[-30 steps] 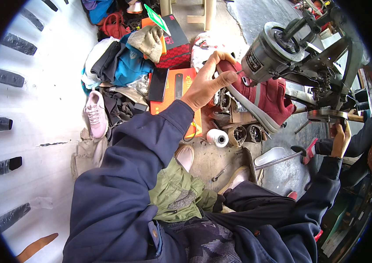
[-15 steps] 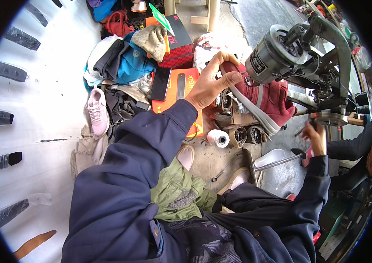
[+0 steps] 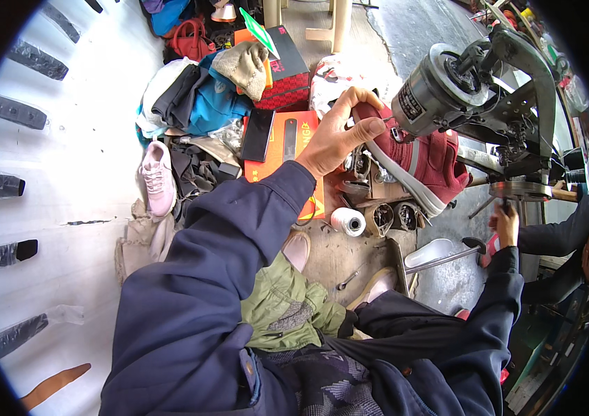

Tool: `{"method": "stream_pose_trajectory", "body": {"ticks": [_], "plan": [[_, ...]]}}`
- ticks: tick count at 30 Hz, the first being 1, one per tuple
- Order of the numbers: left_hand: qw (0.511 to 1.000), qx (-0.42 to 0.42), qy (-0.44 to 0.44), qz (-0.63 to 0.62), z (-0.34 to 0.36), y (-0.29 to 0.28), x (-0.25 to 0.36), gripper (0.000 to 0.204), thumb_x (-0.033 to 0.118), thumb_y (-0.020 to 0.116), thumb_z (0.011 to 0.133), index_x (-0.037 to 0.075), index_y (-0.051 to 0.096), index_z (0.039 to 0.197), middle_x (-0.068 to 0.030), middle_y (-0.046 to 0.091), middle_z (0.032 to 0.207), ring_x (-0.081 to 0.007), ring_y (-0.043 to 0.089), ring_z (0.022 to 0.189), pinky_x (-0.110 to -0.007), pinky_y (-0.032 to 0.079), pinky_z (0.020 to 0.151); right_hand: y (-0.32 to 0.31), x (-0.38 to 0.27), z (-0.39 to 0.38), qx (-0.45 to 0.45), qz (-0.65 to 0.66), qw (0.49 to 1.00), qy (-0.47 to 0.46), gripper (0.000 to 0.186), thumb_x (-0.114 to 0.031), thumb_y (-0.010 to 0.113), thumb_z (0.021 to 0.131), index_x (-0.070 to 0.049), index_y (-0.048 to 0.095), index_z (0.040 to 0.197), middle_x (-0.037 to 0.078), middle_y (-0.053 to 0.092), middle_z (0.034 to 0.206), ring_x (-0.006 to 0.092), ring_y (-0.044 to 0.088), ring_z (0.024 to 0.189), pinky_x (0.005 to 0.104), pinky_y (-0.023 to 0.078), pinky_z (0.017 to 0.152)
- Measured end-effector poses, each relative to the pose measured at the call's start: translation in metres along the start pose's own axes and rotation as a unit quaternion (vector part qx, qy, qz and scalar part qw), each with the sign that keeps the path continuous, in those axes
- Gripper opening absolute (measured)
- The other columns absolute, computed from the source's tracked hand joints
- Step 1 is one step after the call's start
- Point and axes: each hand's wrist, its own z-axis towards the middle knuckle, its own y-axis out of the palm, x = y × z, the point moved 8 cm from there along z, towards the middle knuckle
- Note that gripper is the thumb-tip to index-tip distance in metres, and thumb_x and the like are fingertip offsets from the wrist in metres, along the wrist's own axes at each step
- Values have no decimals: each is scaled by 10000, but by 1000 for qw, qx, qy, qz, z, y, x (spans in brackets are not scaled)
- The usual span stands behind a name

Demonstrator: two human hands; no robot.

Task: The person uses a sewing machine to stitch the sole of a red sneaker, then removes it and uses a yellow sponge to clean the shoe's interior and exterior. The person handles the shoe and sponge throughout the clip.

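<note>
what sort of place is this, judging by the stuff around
Most likely a small shoe repair spot: what looks like a sewing machine has a red shoe under its head, a spool of white thread lies nearby, and a pink shoe sits off to the left.

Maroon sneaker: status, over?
Left hand holding maroon sneaker by one end. Right hand just below handwheel, contact unclear. Sewing machine head hides part of sneaker.
</note>
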Motion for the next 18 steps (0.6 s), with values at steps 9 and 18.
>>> {"method": "stream_pose_trajectory", "body": {"ticks": [9,18], "plan": [[1000,-19,-17,1,0,1,-7,579,509,808,815,99,552,1134,-13,500,1087,-139,485,1030,-301,391,982,-13,-110,-55,-45,504,863,-11,375,-382,555,1022,-10,594,1046,7,538,778,110,489,631,251,416,573],[939,-23,132,318,4,14,29,688,330,900,719,53,544,1238,-117,558,1245,-308,491,1219,-420,367,1077,59,-192,-120,-80,488,864,-97,476,-362,567,1020,61,562,1239,48,553,852,108,484,640,238,395,569]]}}
